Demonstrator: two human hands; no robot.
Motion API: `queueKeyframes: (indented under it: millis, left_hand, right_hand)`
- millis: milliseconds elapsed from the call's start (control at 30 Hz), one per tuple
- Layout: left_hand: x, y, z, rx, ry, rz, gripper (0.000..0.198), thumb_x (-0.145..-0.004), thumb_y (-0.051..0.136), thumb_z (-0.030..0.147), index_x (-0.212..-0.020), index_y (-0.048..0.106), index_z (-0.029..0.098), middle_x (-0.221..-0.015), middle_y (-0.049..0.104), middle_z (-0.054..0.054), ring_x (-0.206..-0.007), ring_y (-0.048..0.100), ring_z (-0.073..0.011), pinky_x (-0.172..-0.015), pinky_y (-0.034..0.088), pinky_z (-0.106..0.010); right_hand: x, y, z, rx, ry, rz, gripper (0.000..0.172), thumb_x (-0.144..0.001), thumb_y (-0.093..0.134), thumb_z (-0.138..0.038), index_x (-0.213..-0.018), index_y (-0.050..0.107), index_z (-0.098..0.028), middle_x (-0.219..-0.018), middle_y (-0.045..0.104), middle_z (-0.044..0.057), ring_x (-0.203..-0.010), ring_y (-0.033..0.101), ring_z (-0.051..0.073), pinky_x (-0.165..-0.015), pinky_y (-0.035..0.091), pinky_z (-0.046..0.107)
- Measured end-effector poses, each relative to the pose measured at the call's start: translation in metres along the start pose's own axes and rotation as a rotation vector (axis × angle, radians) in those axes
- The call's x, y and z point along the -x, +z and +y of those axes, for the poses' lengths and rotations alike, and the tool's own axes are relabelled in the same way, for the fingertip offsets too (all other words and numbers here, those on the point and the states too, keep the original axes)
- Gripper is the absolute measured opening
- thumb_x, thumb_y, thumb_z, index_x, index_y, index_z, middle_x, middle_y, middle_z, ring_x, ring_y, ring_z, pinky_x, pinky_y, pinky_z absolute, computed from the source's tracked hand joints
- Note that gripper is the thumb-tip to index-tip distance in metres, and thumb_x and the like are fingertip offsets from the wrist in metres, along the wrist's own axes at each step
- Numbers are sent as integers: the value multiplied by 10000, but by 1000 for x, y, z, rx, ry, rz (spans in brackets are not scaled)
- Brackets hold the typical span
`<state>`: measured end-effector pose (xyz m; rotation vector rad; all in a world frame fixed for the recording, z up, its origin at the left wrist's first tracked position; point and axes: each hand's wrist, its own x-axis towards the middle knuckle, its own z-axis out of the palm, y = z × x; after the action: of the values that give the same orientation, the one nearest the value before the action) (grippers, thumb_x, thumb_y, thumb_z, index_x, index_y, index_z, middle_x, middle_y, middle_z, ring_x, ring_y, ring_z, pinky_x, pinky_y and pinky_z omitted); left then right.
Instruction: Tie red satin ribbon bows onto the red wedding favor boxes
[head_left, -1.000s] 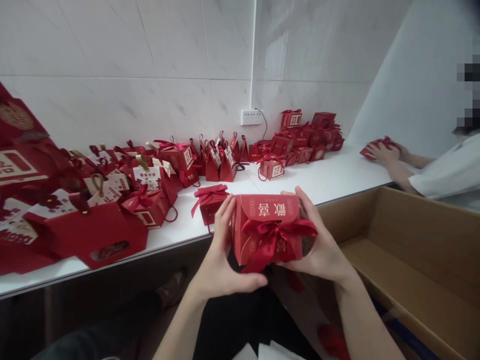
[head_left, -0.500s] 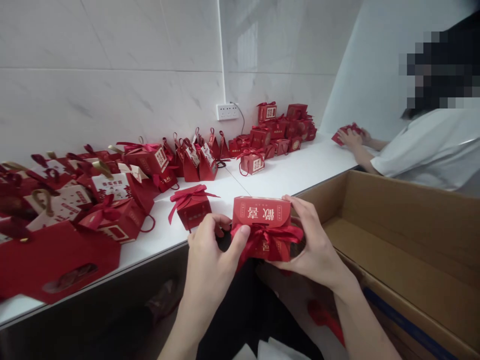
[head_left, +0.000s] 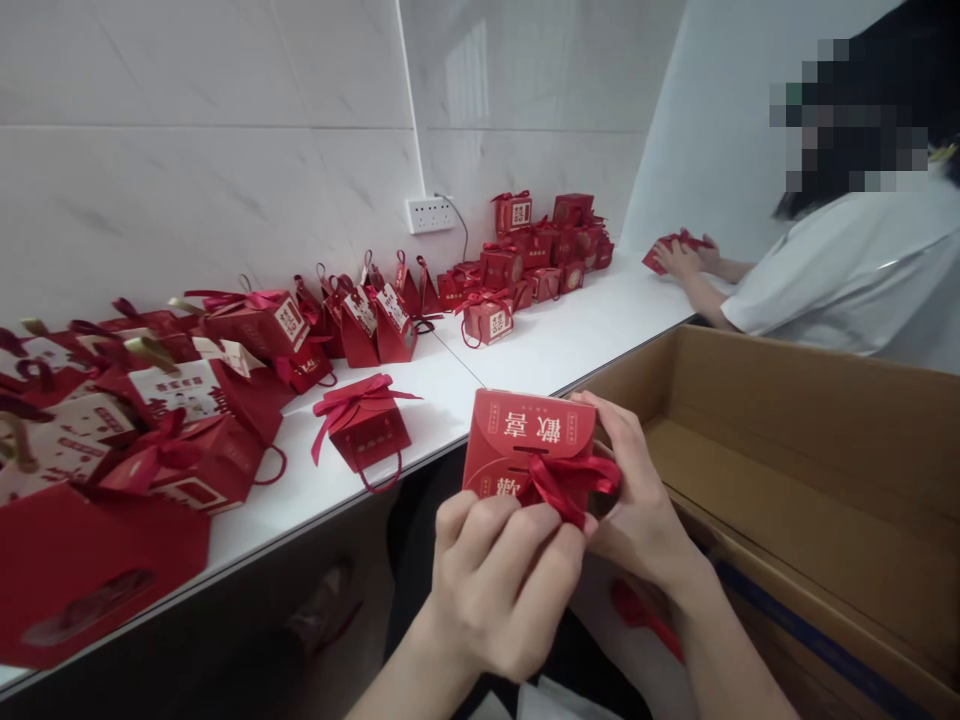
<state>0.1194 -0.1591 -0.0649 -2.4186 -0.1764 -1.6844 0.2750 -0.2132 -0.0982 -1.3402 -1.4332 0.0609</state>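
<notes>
I hold a small red gift box (head_left: 517,438) with gold characters and a red ribbon bow (head_left: 568,480) in front of me, just off the edge of the white counter (head_left: 570,345). My left hand (head_left: 504,580) is curled below the box, its fingers pinching the ribbon. The box's right side rests in my right hand (head_left: 637,500), whose fingers wrap round it and touch the bow.
Many red gift boxes and bags line the counter, one bowed box (head_left: 364,428) close to its edge. A large open cardboard box (head_left: 795,480) stands at my right. A co-worker in white (head_left: 847,275) handles a red box (head_left: 671,248) at the far right.
My left hand has dropped from the box's left side to beneath it and closed on the ribbon. The view has turned right.
</notes>
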Motion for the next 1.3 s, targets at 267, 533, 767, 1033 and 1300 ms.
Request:
queueKeyframes:
  millis: [267,533,767,1033,1300]
  left_hand:
    - [-2,6,1,59,-27,-8,61,-729,693,111,-741,645,147,-667,665,3,-672,505,-133,-664,362,-291]
    - [0,0,-22,355,-560,181,198,-833,501,122,-1008,563,190,-935,564,-55,-916,540,-187,-812,436,-355]
    - [-7,0,-37,603,-810,-98,233,-841,549,208,-1073,541,239,-1189,508,-94,-1165,497,-249,-984,437,-429]
    - [-7,3,-22,542,-706,50,351,-784,623,149,-1113,522,214,-1201,508,-111,-1208,472,-272,-985,447,-472]
    - [-7,3,-15,538,-684,32,510,-698,701,129,-1153,488,214,-1207,512,-112,-1175,501,-266,-974,462,-457]
  right_hand:
    - [4,-5,1,31,18,62,849,-715,731,-336,-1423,264,-295,-1378,330,95,-1248,424,284,-1017,455,427]
    - [1,-9,-6,38,-17,72,1037,-573,837,-329,-1427,251,-266,-1372,324,108,-1279,381,311,-1038,430,447]
    - [-2,-7,-9,35,-47,107,1055,-544,849,-359,-1420,271,-260,-1353,352,111,-1275,379,332,-1010,447,474]
    - [1,-3,-6,60,-87,200,993,-590,761,-580,-1416,290,-293,-1343,374,104,-1244,413,357,-990,445,530]
    - [0,-1,-3,160,-109,260,936,-606,715,-611,-1395,323,-296,-1320,429,113,-1185,468,381,-984,414,592]
